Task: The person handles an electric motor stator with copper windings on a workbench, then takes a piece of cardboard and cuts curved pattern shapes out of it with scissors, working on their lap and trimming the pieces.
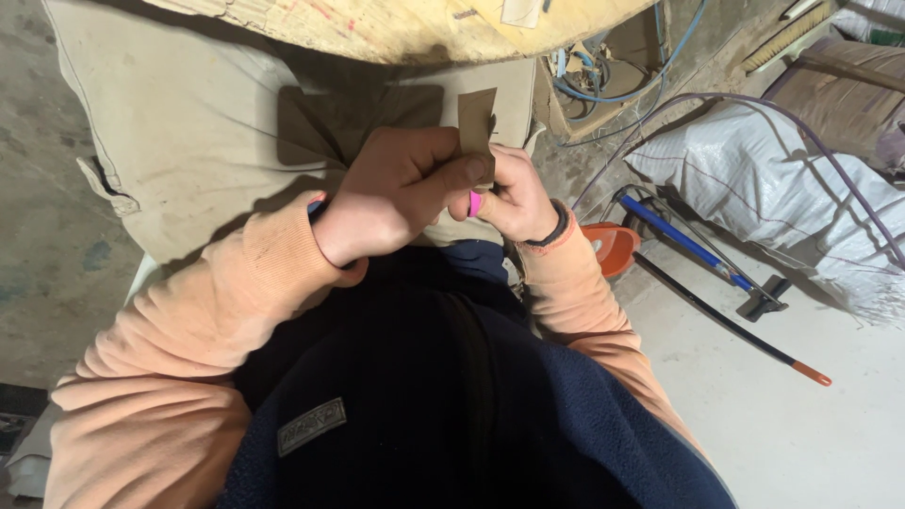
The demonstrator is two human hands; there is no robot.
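Both my hands meet in front of my chest over my beige trousers (189, 132). My left hand (401, 193) is closed, its thumb and fingers pinching a small brown strip of sandpaper-like sheet (476, 123) that sticks up above the fingers. My right hand (518, 198) is curled beside it, gripping a small pink object (475, 203), of which only a bit shows between the fingers. The two hands touch. I cannot tell if the strip is wrapped around the pink object.
A wooden board (396, 28) lies above my knees. To the right are blue cables (603, 85), a white woven sack (764, 179), an orange bowl-like piece (613, 247), a blue-handled tool (693, 247) and a black rod with an orange tip (745, 335) on the concrete floor.
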